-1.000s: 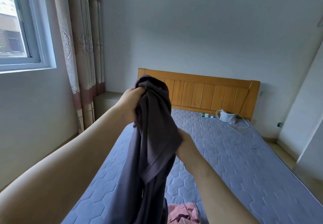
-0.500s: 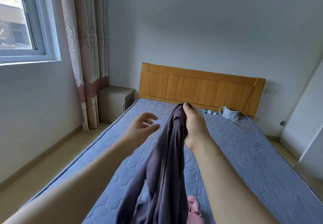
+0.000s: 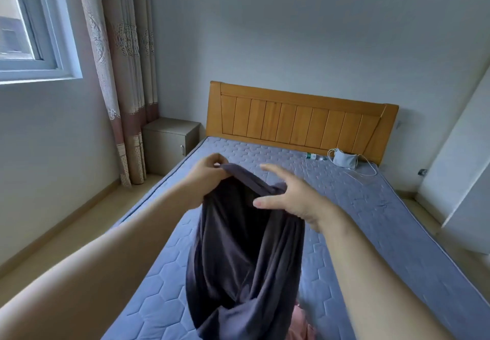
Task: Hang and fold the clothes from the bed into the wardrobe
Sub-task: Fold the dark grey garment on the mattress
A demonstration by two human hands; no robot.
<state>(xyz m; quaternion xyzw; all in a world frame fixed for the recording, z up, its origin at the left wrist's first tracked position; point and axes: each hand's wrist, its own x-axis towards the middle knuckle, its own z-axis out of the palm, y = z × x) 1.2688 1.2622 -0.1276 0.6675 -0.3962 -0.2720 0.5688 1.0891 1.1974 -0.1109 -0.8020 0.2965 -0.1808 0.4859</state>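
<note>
Left hand (image 3: 209,178) pinches the grey garment (image 3: 238,247) (hanging over the bed (image 3: 371,220)); right hand (image 3: 297,199), fingers (image 3: 275,172) spread, supports its edge.

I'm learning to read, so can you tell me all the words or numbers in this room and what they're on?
No words or numbers can be read in this picture.
On the small bottle by the headboard: the green label is too small and blurred to read.
On the dark grey garment held up over the bed: no print or tag shows.
On the face mask: no writing shows.

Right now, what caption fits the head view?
Left hand pinches a dark grey garment, right hand spreads it above the mattress.
</note>
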